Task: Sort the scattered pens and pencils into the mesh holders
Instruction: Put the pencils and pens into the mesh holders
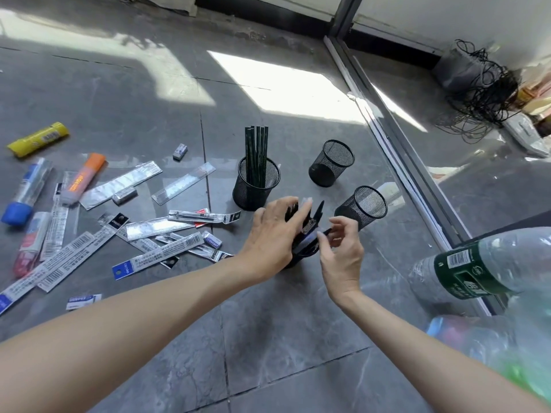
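Print illegible; barcodes on refill packets [74,251], bottle label [465,269].

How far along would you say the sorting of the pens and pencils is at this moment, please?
Done: green pencils stand in one mesh holder. In hand: the left hand rests against a second holder of dark pens while the right hand seems to pinch one. Left: packaged refills and an orange highlighter lie on the floor; the far holder and the right holder stand empty.
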Demonstrator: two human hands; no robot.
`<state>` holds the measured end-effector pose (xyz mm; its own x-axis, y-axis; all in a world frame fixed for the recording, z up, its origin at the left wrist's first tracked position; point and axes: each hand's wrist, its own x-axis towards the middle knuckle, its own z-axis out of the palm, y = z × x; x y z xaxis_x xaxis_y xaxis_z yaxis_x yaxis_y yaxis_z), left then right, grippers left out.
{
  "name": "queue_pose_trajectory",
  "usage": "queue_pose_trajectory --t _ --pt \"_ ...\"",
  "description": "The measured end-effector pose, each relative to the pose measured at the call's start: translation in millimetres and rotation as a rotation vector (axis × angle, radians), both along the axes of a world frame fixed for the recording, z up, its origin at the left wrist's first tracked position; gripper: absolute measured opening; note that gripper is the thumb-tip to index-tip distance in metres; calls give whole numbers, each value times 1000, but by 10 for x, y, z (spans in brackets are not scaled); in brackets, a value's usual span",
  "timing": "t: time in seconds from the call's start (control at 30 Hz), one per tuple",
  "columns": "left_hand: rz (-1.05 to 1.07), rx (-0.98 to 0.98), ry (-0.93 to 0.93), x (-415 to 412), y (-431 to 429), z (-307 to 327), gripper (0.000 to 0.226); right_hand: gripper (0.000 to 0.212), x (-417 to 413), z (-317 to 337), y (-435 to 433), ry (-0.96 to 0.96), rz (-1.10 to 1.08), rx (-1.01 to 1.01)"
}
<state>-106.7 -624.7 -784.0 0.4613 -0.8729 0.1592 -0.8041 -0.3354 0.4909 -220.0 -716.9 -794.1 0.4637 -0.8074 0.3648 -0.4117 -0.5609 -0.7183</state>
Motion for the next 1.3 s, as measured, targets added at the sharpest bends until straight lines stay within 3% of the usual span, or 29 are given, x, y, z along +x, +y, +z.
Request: queue_pose_trajectory --t 0.07,0.17,0.23,0.33,0.47,0.53,0.6,0.7,0.8,0.87,1.03,1.13,1.3 --pt "25 -26 12 30 52 -23 73 42 11 30 -48 -14 -6 34" --pt "-107 -72 -193 96 59 -87 81 44 18 33 -68 59 99 62" --pt "-148 35 -304 128 55 -88 88 51 -5 -5 -56 59 99 97" --pt "-80 186 -223 141 69 -119 87 57 -21 -32 -29 14 46 218" --pt "-211 21 -413 115 155 -264 80 48 17 -44 0 116 -30 40" --pt "-207 -12 -413 113 193 -309 74 31 67 -8 10 93 -33 42" --pt "-180 -86 -357 107 200 -290 69 16 95 -9 22 156 101 -6" --pt "-43 -190 -72 44 209 -259 51 9 96 -50 83 208 231 -123" --pt "77 -28 199 9 241 -261 37 18 82 -77 47 83 79 -79" --pt "0 49 295 -2 261 -266 38 27 62 -86 -14 105 56 43" --pt "-166 229 177 14 159 -342 24 40 39 -122 -56 276 290 -172" --pt "-143 210 179 67 80 -332 21 50 28 -134 -23 212 253 -76" --pt "-101 220 113 154 -15 -281 22 44 -10 -95 -153 187 144 -108"
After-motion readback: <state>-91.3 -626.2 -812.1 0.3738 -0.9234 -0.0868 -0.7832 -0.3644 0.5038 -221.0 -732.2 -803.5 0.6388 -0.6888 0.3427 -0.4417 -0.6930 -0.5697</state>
